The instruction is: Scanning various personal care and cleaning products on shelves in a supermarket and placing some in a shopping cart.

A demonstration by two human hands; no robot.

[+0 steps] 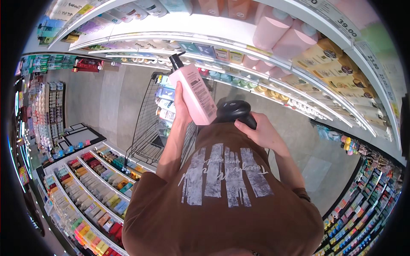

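Note:
My left hand (182, 104) is wrapped round a pink pump bottle (195, 94) with a black pump top, held tilted in front of my chest. Small dark print and a barcode show on the side facing me. To its right, my right hand (258, 128) grips a black handheld scanner (235, 112) by its handle. The rounded scanner head is close to the base of the bottle; whether they touch I cannot tell. Beyond my left forearm stands a wire shopping cart (143, 132), with several bottles and packs (165, 104) inside it.
White shelves (171, 25) with price strips run across the front, holding large pink bottles (273, 30) and yellow packs (329, 64). More stocked shelves (85, 192) stand at the lower left, and others (363, 205) at the lower right. Grey floor (102, 98) lies between them.

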